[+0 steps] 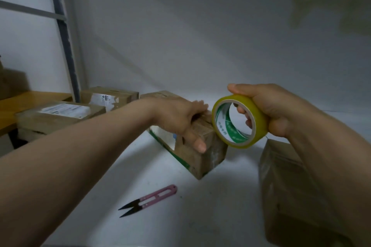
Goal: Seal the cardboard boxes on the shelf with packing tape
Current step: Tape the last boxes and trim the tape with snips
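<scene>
A small cardboard box (202, 156) with a green stripe stands in the middle of the white shelf (210, 216). My left hand (180, 118) lies across its top, fingers over the far edge and thumb down the near side. My right hand (275, 110) grips a roll of yellowish packing tape (259, 124), fingers through its core, held just right of the box's top corner. I cannot make out a tape strip between roll and box.
Pink thread snips (148, 200) lie on the shelf in front of the box. A larger cardboard box (285, 190) stands at the right under my forearm. Two labelled boxes (60, 114) sit at the left by a metal upright (66, 46). White wall behind.
</scene>
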Motion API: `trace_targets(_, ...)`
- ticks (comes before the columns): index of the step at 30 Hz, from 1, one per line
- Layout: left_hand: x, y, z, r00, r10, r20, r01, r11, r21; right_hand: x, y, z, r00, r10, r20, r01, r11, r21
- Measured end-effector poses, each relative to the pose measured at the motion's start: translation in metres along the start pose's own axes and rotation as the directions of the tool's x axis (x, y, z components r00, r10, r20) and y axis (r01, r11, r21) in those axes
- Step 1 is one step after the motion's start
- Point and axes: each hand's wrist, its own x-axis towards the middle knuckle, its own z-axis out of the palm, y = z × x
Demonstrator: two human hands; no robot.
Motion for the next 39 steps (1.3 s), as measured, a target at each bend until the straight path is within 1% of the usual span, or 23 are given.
trace_targets(3, 0.007, 0.002, 0.015, 0.995, 0.092, -0.032, -0.095, 0.989, -0.115, -0.001, 0.001, 0.000, 1.000, 0.007, 0.008, -0.007, 1.000, 0.015)
trace_targets(7, 0.009, -0.005, 0.016, 0.993, 0.113, -0.010, -0.114, 0.987, -0.112, -0.006, -0.001, -0.001, 0.998, 0.028, 0.053, -0.032, 0.997, 0.074)
trace_targets(11, 0.005, -0.001, 0.015, 0.990, 0.135, -0.035, -0.139, 0.983, -0.117, -0.010, 0.001, 0.000, 0.995, 0.070, 0.072, -0.080, 0.985, 0.151)
trace_targets(13, 0.002, 0.002, 0.014, 0.990, 0.133, -0.040, -0.138, 0.981, -0.135, -0.012, 0.004, 0.000, 0.994, 0.078, 0.072, -0.088, 0.984, 0.157)
trace_targets(15, 0.000, 0.004, 0.013, 0.992, 0.118, -0.035, -0.122, 0.982, -0.143, -0.013, 0.007, 0.000, 0.994, 0.086, 0.074, -0.095, 0.988, 0.124)
trace_targets(19, -0.003, 0.008, 0.014, 0.991, 0.135, 0.003, -0.135, 0.991, -0.024, -0.021, 0.022, 0.000, 0.991, 0.118, 0.058, -0.123, 0.987, 0.101)
trace_targets(22, -0.008, 0.014, 0.014, 0.996, 0.082, 0.028, -0.083, 0.996, 0.045, -0.026, 0.038, 0.000, 0.988, 0.152, 0.036, -0.154, 0.986, 0.069)
trace_targets(25, -0.018, 0.030, 0.010, 0.997, 0.054, 0.049, -0.058, 0.995, 0.085, -0.026, 0.044, 0.000, 0.990, 0.141, -0.002, -0.141, 0.988, 0.061)
trace_targets(26, -0.024, 0.037, 0.011, 0.996, 0.082, 0.025, -0.084, 0.994, 0.065, -0.026, 0.045, 0.001, 0.991, 0.137, -0.011, -0.136, 0.989, 0.061)
trace_targets(28, -0.029, 0.049, 0.020, 0.984, 0.155, -0.091, -0.159, 0.987, -0.037, -0.028, 0.047, 0.002, 0.991, 0.136, 0.000, -0.136, 0.989, 0.064)
trace_targets(30, -0.033, 0.053, 0.032, 0.965, 0.161, -0.207, -0.190, 0.973, -0.130, -0.032, 0.047, 0.003, 0.991, 0.130, 0.025, -0.132, 0.990, 0.059)
trace_targets(31, -0.033, 0.051, 0.034, 0.963, 0.147, -0.226, -0.183, 0.972, -0.148, -0.033, 0.046, 0.002, 0.992, 0.124, 0.031, -0.126, 0.990, 0.060)
trace_targets(33, -0.029, 0.045, 0.037, 0.980, 0.071, -0.185, -0.102, 0.981, -0.167, -0.034, 0.044, 0.001, 0.994, 0.107, 0.034, -0.109, 0.992, 0.056)
trace_targets(35, -0.025, 0.041, 0.036, 0.987, 0.030, -0.157, -0.059, 0.981, -0.183, -0.035, 0.044, 0.000, 0.995, 0.097, 0.023, -0.097, 0.995, 0.035)
trace_targets(39, -0.023, 0.042, 0.034, 0.987, 0.061, -0.152, -0.084, 0.984, -0.154, -0.036, 0.050, 0.000, 0.995, 0.102, 0.001, -0.102, 0.995, 0.017)
